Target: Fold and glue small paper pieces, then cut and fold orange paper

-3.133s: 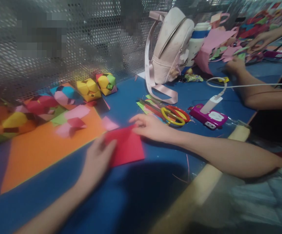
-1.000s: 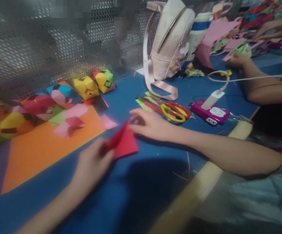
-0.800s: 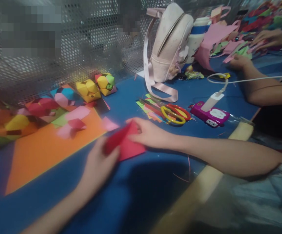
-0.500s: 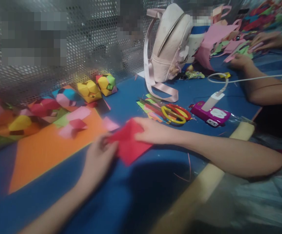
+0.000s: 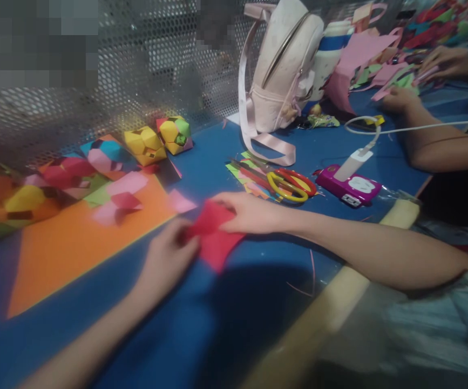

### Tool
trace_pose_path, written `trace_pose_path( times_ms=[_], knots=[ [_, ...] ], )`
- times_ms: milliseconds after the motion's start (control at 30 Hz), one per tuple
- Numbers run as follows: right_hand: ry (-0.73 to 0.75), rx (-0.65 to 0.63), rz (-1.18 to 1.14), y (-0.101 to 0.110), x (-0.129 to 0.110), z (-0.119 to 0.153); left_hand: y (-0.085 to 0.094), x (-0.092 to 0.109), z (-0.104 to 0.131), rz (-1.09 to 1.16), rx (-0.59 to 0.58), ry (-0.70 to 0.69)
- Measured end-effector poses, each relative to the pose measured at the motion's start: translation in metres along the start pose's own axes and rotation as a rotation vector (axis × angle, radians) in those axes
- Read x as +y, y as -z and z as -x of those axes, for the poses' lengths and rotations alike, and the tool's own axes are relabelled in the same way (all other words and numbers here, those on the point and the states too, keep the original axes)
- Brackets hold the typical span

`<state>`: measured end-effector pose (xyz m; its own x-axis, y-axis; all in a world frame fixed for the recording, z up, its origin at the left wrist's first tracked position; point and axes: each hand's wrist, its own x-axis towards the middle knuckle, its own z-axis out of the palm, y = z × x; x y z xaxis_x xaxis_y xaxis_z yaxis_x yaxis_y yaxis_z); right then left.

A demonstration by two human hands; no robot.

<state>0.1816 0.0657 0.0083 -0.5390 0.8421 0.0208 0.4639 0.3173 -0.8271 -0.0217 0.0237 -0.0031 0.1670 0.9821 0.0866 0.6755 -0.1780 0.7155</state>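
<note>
A red sheet of paper point(image 5: 216, 244), folded in part, is held between my two hands above the blue table point(image 5: 144, 346). My left hand point(image 5: 169, 247) pinches its left edge, fingers closed round it. From the upper right my right hand point(image 5: 244, 213) grips the paper between thumb and fingers. A small pink paper piece point(image 5: 181, 200) lies just behind the red sheet. To the left, a large orange sheet point(image 5: 72, 251) carries folded pink and red pieces point(image 5: 124, 202).
Paper balls point(image 5: 144, 146) and other folded shapes line the metal mesh point(image 5: 148, 70). Scissors point(image 5: 288, 186) lie on coloured strips beside a purple power strip point(image 5: 349, 186). Behind stand a pale backpack point(image 5: 280, 70) and a bottle point(image 5: 329, 59). Another person's hands point(image 5: 404, 100) handle paper at right.
The red paper's raised upper corner has come down and its outline looks narrower. My left hand has shifted slightly right relative to the sheet. The whole view has moved a little.
</note>
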Motion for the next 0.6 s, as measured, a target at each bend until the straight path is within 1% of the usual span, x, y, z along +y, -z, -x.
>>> trace_pose_path(
  times_ms=[67,233,400,467,600],
  knots=[
    [0.027,0.010,0.030,-0.003,-0.001,0.003,0.000,-0.003,0.000,-0.044,-0.009,-0.031],
    [0.090,-0.029,0.156,-0.009,-0.002,0.008,0.003,-0.006,0.000,-0.106,-0.018,-0.049],
    [0.219,-0.042,0.254,-0.013,0.006,0.009,0.002,-0.007,-0.001,-0.056,-0.018,-0.154],
    [0.274,-0.048,0.332,-0.014,0.008,0.010,0.001,-0.008,0.000,-0.027,-0.043,-0.189],
    [0.352,-0.058,0.530,-0.016,0.008,0.012,0.001,-0.008,0.002,0.003,-0.106,-0.198]
  ],
)
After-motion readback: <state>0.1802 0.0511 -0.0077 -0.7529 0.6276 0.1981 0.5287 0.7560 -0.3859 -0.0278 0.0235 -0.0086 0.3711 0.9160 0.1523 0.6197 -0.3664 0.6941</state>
